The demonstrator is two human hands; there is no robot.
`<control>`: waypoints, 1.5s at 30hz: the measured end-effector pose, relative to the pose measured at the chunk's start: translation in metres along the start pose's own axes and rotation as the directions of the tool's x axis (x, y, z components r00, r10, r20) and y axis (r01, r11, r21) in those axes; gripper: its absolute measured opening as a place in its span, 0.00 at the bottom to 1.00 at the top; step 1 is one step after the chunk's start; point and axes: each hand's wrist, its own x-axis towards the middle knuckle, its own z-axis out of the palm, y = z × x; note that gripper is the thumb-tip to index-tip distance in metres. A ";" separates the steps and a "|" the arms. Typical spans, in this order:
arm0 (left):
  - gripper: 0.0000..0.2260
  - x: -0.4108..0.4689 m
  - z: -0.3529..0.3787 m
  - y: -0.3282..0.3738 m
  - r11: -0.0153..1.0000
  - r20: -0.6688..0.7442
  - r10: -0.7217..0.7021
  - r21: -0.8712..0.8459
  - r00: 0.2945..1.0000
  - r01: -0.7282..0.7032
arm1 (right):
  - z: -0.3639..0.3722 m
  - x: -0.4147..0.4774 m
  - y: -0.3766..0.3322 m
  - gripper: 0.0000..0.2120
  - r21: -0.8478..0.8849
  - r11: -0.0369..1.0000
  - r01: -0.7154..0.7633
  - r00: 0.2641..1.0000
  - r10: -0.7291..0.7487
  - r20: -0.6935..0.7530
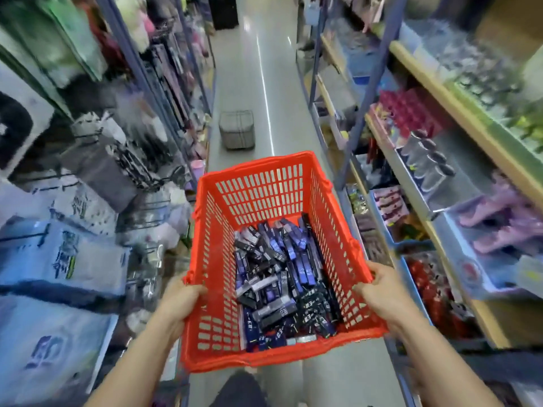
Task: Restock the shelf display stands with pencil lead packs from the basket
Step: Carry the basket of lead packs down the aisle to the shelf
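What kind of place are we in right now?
Probably a shop aisle: stocked shelves on both sides, a grey basket on the floor ahead, and the red basket of pencil lead packs.

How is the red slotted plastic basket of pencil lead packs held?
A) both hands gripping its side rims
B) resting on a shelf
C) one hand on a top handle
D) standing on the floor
A: the left hand and right hand each grip a side rim of the red slotted plastic basket.
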 end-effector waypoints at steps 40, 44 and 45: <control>0.17 0.967 0.385 0.793 0.504 0.459 0.004 0.766 0.888 -0.398 | 0.095 1.030 -0.514 0.15 0.711 0.689 -0.141 0.626 0.619 -0.475; 0.11 1.050 0.439 0.859 0.333 0.415 0.259 0.809 0.872 -0.484 | 0.091 1.088 -0.519 0.14 0.756 0.631 -0.172 0.588 0.681 -0.435; 0.07 1.065 0.457 0.871 0.307 0.433 0.284 0.804 0.855 -0.509 | 0.091 1.103 -0.518 0.15 0.774 0.607 -0.179 0.596 0.693 -0.406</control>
